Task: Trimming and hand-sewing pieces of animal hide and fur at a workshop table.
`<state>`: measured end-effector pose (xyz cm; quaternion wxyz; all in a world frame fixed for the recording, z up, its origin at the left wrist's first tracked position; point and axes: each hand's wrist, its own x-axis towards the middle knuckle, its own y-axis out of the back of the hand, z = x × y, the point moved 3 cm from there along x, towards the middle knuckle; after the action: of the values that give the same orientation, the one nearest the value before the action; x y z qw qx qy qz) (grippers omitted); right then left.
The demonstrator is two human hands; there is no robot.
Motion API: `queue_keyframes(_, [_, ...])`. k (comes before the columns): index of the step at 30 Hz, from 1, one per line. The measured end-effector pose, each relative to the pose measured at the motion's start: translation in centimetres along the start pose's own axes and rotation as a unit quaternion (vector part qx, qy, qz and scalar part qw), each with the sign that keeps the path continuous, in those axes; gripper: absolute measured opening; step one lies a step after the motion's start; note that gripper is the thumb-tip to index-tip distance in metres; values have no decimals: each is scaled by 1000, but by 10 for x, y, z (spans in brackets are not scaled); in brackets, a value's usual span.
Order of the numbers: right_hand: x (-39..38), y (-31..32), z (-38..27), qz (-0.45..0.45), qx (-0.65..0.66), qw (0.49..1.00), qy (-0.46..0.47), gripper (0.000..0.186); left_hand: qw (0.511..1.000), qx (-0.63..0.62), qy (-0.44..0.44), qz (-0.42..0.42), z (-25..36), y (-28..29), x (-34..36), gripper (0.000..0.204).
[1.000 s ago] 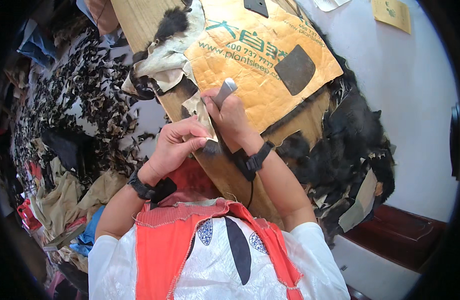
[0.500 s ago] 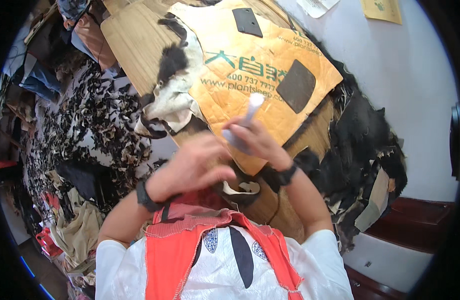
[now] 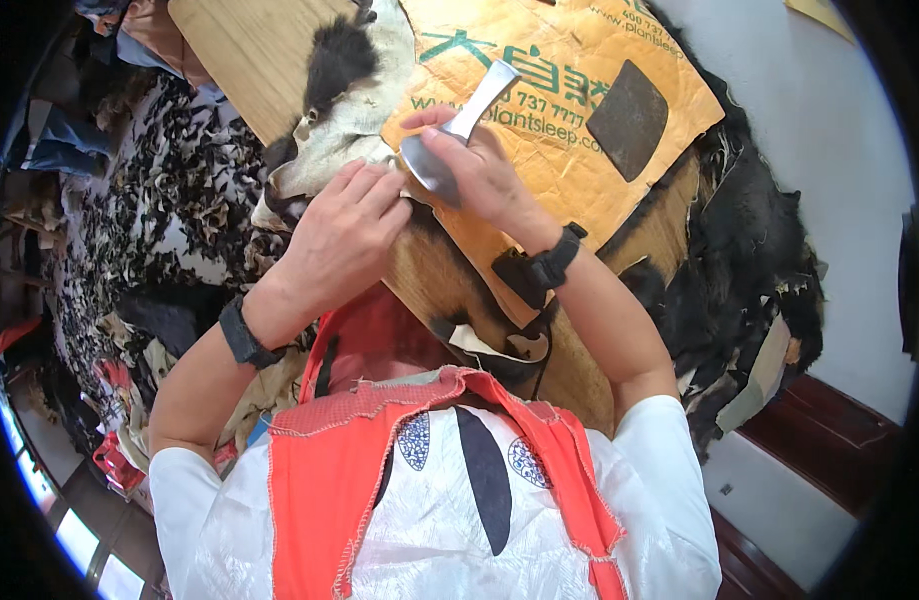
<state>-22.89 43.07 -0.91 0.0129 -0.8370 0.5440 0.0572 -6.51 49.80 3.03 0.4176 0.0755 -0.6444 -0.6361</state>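
A shiny metal furrier's knife [image 3: 484,100], with a broad rounded blade and a slim flared handle, is gripped in my right hand [image 3: 479,175]. Its blade points down toward my left hand. My left hand [image 3: 349,220] has its fingers bent and pinched at the near edge of a fur pelt [image 3: 351,140], pale hide side up with dark fur showing along its left side. The fingertips sit just left of the blade; exactly what lies between them is partly hidden. Under the knife spreads an orange paper sheet [image 3: 454,235] with green print.
A dark flat pattern piece [image 3: 629,120] lies on the paper. The wooden board [image 3: 229,65] supports everything. Black fur pelts [image 3: 744,260] hang over its right side by a white wall. Many fur scraps [image 3: 169,190] cover the floor at left. A pale curled hide strip [image 3: 489,345] lies near my apron.
Both hands have moved farther forward, the left onto the pelt's edge and the right beside it with the knife. My view has shifted, so the paper sits higher in the picture.
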Motion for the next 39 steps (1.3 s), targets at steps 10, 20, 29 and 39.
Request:
queue_keyframes(10, [-4, -16, 20, -3, -174, 971, 163, 20, 997, -56, -11, -47, -24, -39, -22, 16])
queue_keyframes(20, [-20, -20, 21, -5, -273, 936, 221, 19, 983, -122, 128, 42, -29, -37, -20, 14])
queue_keyframes(29, [12, -27, 26, 33, -288, 920, 263, 14, 938, -274, 190, 95, -38, -32, -29, 10])
queue_keyframes(39, [34, -18, 8, -43, -243, 967, 62, 23, 751, -414, 487, 166, -102, 1, -36, 17])
